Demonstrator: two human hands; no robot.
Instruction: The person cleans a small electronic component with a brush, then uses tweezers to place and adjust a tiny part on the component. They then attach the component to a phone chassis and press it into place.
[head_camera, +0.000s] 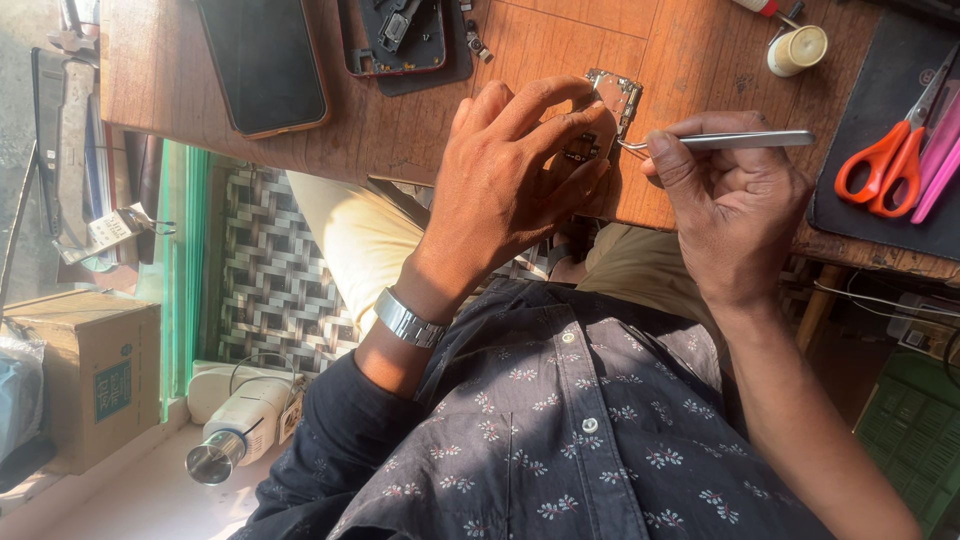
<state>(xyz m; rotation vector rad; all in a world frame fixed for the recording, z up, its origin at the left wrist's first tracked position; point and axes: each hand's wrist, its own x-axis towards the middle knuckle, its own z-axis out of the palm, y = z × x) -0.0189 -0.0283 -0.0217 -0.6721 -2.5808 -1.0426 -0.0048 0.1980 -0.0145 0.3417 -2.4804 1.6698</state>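
A wooden table (690, 60) is seen from above, with its near edge running across the upper part of the view. Below it, a dark floral shirt (580, 440) and pale trousers (360, 240) of the person are seen. A dark mat (880, 190) is laid at the table's right end, and orange-handled scissors (885, 165) are rested on it. A smartphone (262, 62) with a dark screen is laid flat at the upper left of the table, and an opened phone frame (395, 40) is placed just beside it on the right. A small round cream container (797, 50) is set near the far right of the table.

The left hand (510, 180) is placed at the table's near edge, a metal watch (405, 320) being worn on its wrist. A small circuit board (610, 100) is pinched at its lower part by the curled fingers (560, 135) of that hand, and it is held just above the wood. The right hand (735, 205) is closed into a loose fist around metal tweezers (730, 140), which are pressed between thumb and forefinger. The tweezers' tips are brought against the board beside the left fingertips; whether anything is gripped by the 2 tips cannot be told.
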